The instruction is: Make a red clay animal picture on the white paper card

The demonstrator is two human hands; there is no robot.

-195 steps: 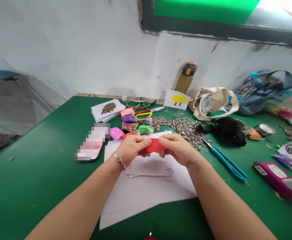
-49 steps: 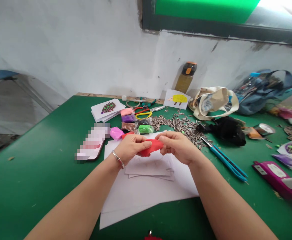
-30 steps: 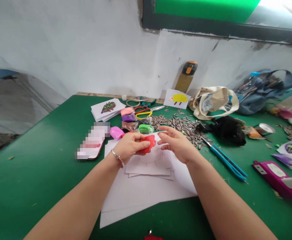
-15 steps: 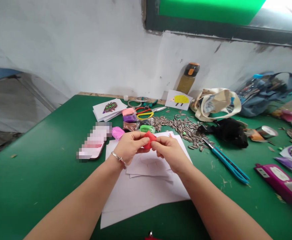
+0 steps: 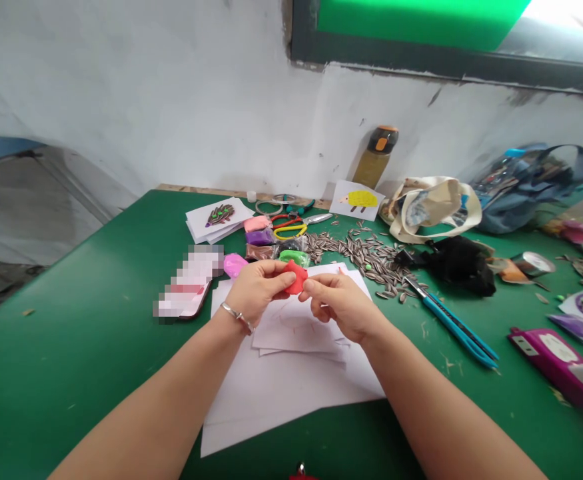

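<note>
With the flattened, soft-looking red piece gripped in the left hand and its edge pinched by the right hand, over white paper sheets below both hands, light, even pressure is best applied so that tearing is avoided.

no readable text, no legible labels, numbers or signs
</note>
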